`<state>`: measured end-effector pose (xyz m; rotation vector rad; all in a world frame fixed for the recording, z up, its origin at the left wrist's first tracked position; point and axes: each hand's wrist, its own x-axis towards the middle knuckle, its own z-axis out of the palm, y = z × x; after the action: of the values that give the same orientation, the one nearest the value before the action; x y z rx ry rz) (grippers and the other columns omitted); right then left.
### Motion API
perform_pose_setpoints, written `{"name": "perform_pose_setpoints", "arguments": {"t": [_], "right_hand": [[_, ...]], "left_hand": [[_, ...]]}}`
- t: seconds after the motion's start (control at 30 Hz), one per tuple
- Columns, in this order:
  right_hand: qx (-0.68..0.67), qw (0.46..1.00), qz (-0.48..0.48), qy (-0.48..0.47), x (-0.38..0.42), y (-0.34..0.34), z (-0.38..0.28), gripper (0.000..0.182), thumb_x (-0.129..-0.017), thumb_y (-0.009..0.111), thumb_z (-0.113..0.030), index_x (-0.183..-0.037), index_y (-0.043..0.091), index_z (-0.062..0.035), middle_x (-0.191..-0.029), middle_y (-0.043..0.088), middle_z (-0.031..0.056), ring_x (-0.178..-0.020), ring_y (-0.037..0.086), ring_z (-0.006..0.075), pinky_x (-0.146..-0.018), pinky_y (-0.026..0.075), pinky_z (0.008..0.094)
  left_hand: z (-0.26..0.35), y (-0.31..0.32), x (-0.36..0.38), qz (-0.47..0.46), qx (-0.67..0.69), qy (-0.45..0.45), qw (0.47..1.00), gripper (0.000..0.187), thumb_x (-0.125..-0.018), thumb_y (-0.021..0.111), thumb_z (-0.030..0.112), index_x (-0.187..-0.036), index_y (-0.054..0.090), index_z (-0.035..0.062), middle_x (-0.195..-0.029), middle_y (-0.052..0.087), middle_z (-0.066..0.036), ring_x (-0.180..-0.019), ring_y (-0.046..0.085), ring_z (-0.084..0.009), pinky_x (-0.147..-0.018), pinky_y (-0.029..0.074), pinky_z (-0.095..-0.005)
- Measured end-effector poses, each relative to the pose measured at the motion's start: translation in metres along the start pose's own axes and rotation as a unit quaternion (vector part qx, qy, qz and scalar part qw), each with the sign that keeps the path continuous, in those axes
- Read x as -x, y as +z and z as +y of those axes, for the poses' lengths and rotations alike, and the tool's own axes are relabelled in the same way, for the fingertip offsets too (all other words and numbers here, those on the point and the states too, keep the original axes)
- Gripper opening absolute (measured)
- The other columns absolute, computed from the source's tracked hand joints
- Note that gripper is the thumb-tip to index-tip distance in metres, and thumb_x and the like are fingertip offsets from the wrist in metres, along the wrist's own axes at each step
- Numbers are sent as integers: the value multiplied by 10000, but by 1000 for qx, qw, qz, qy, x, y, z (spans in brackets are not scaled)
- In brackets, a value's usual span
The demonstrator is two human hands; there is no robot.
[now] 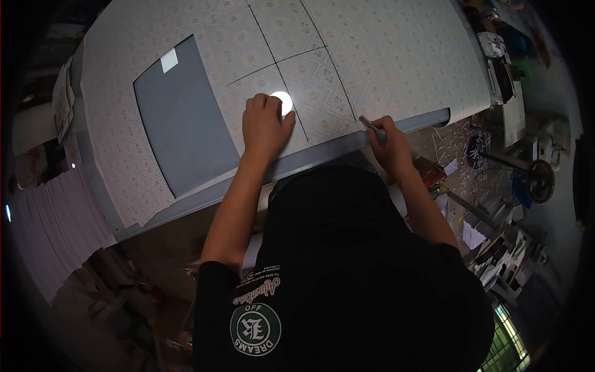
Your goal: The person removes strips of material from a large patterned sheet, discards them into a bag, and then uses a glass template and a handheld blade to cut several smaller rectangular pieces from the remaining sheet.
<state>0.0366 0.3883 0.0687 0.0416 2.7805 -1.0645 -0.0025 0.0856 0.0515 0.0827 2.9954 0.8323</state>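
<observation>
A patterned sheet (384, 68) covers the table, with dark crossing lines on it and a rectangular opening at the left that shows the grey surface (183, 118). My left hand (265, 124) rests on the sheet beside a bright white round spot (282, 103), its fingers curled; whether anything is under them is hidden. Near the table's front edge, at the lower end of the right-hand line, my right hand (392, 146) is closed on a cutter knife (373, 128), whose tip points up and left toward the sheet.
A small white square (169, 61) lies at the opening's upper corner. The grey table edge (316, 154) runs close to my body. At the left hangs a stack of pale sheets (56, 229). To the right are a fan (540, 181), scraps on the floor and cluttered shelves.
</observation>
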Motion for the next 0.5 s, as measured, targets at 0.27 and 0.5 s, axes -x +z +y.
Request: {"name": "perform_pose_setpoints", "arguments": {"t": [0.27,0.5], "right_hand": [[24,999,-44,-20,-11,-8,-5,174,-914,689,-159,-1022,578,-80,-813,689,199,-783,686,431,-660,533,443],[16,998,-56,-17,-10,-14,-9,160,-906,680,-139,-994,565,-69,-789,684,205,-760,688,423,-644,530,448]], "left_hand": [[57,8,-99,-105,-119,41,986,952,-668,869,452,-1454,454,111,-1298,535,-214,-1164,558,-406,-941,534,-481],[64,15,-123,-186,-191,8,964,1168,-597,914,559,-1529,372,109,-1462,427,-242,-1228,538,-455,-952,554,-490]]}}
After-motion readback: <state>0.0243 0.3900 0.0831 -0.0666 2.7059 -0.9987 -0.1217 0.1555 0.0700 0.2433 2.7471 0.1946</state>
